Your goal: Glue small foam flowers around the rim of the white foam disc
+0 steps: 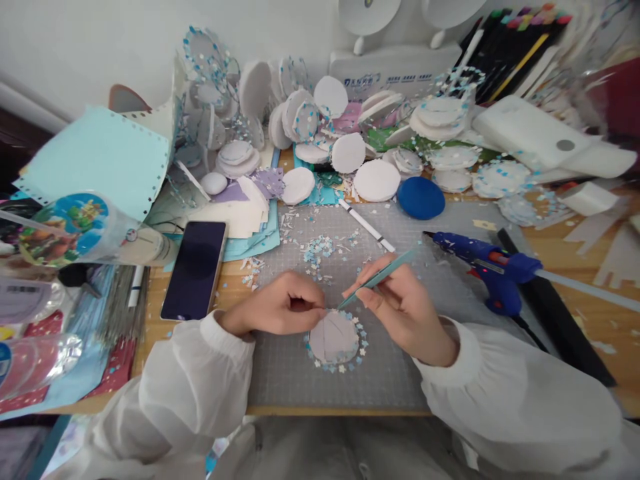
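Plain off-white wall (120,40) behind, shading to grey toward the left. Pale band (35,100) slants along its lower left, possibly trim; edge of view blurred, hard to be sure. Light-brown wooden tabletop (585,310), grain visible at right, straight front edge, far side near the wall. Light soft, fairly even, shadows faint.

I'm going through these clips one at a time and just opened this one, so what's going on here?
A person works over a pale round disc on a grey cutting mat; small blue and white pieces ring much of its edge. The right hand holds teal tweezers, tips pointing at the disc's upper edge. The left hand has its fingertips there too; whether they grip anything is unclear. A blue glue gun lies to the right, a phone to the left.
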`<state>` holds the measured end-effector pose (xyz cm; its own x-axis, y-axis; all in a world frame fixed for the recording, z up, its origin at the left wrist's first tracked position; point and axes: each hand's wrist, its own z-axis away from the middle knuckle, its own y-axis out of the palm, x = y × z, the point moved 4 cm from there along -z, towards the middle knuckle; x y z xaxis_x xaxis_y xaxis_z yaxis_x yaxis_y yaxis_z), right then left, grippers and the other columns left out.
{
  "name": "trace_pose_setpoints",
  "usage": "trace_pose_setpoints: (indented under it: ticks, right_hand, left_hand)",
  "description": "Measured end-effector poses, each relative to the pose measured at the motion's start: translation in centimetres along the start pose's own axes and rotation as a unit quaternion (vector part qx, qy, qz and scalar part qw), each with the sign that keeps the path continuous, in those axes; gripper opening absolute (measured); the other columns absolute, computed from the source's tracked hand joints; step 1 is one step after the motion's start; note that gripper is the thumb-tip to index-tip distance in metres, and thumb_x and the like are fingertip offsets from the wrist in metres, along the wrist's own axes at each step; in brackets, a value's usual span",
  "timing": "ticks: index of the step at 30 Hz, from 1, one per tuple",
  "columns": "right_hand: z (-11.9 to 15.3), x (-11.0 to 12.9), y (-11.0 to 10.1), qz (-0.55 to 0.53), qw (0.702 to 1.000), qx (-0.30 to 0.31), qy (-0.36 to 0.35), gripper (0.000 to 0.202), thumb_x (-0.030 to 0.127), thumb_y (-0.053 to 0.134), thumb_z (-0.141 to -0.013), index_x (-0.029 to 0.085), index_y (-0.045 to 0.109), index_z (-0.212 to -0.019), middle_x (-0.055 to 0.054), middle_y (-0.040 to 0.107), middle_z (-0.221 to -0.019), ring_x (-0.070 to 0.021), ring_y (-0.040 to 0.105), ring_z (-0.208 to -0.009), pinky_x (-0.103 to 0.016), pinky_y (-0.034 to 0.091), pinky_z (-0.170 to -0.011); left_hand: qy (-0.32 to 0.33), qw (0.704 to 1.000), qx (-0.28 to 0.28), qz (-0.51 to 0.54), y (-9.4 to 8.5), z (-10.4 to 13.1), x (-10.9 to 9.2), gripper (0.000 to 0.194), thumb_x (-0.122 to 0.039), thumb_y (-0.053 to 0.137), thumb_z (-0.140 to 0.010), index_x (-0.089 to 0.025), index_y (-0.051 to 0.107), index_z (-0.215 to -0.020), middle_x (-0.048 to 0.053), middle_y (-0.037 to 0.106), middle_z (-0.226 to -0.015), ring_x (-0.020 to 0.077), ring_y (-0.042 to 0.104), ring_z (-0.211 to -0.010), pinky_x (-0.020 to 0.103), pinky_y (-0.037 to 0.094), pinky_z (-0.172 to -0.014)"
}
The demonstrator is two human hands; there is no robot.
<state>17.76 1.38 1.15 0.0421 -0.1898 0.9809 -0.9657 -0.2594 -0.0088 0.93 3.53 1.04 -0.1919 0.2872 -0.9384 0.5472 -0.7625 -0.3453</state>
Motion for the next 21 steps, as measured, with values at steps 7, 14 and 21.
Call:
trace_pose_setpoints:
  ticks: [7, 14, 21]
  right_hand:
    - [-0.19, 0.2, 0.03, 0.054, 0.998, -0.001, -0.027, 0.001, 0.021, 0.055, -0.089, 0.02, 0.055, -0.091, -0.003, 0.056, -0.085, -0.0153, 0.059, -0.078, -0.031, 0.046, -0.069]
    - [-0.06, 0.06, 0.09, 0.017, 1.0, -0.002, -0.017, 0.007, 0.019, 0.056, -0.089, 0.022, 0.051, -0.093, -0.001, 0.055, -0.087, -0.0143, 0.062, -0.081, -0.03, 0.048, -0.073]
    - [-0.16, -0.2, -0.07, -0.009, 0.999, -0.006, 0.031, 0.006, 0.021, 0.056, -0.09, 0.022, 0.051, -0.093, 0.0, 0.058, -0.085, -0.0118, 0.063, -0.08, -0.024, 0.047, -0.068]
  left_hand:
    - [-0.009, 1.0, -0.014, 0.007, 0.0, -0.05, -0.06, 0.032, -0.019, 0.052, -0.083, -0.015, 0.042, -0.053, -0.004, 0.036, -0.051, 0.008, 0.033, -0.051, 0.022, 0.026, -0.048]
    - [-0.003, 1.0, -0.018, 0.007, -0.05, 0.02, -0.08, 0.029, -0.018, 0.053, -0.083, -0.014, 0.046, -0.054, -0.003, 0.038, -0.052, 0.0081, 0.035, -0.052, 0.022, 0.027, -0.049]
    - [-0.005, 1.0, -0.018, 0.018, -0.06, -0.04, -0.01, 0.031, -0.018, 0.053, -0.083, -0.015, 0.042, -0.054, -0.004, 0.036, -0.052, 0.0079, 0.033, -0.051, 0.022, 0.026, -0.049]
